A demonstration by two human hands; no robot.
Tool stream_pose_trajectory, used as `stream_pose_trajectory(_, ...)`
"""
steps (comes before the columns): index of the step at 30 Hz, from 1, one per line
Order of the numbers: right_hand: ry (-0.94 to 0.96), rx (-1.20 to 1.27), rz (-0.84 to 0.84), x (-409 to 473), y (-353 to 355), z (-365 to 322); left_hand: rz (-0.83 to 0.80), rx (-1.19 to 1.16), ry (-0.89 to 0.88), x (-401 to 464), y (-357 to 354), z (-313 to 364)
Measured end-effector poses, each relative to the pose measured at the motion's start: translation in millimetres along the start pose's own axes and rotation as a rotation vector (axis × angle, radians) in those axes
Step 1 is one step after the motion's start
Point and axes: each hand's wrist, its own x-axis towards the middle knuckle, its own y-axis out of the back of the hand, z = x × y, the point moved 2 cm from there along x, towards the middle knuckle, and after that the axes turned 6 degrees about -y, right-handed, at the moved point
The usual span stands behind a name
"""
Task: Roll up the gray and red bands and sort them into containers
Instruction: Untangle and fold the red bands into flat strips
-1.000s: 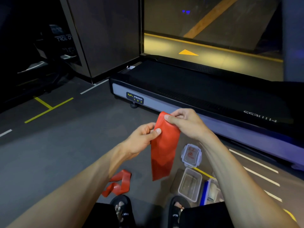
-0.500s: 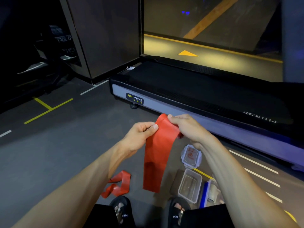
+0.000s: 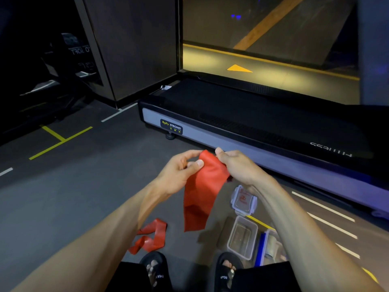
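A red band hangs flat in the air in front of me. My left hand pinches its top left edge between thumb and fingers. My right hand grips its top right edge. A second red band lies crumpled on the floor by my left foot. An empty clear container stands on the floor below my right forearm, and its lid lies just beyond it. A second container with a blue rim sits to its right, with something grey inside, partly hidden by my arm.
A treadmill deck runs across the floor just beyond my hands. A dark pillar stands at the back left, and exercise machines sit in shadow at far left. My sandalled feet are at the bottom edge.
The hanging red band has shifted slightly and its lower end has swung. Both hands have worked along its top edge and sit a little lower and closer than a second ago.
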Motion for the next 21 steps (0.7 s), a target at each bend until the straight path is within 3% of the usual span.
stream_pose_trajectory(3, 0.088, -0.064, -0.008, -1.7, 1.3, -3.3, 0.023, 0.032, -0.001, 1.1, -1.2, -0.2)
stream_pose_trajectory(12, 0.174, -0.086, 0.211, 6.4, 14.4, -3.7, -0.08, -0.021, 0.112, -5.2, 2.0, -3.7)
stream_pose_trajectory(21, 0.174, -0.132, 0.185, -0.5, 19.3, -7.2, -0.108, 0.054, 0.105, -7.7, 3.0, 0.5)
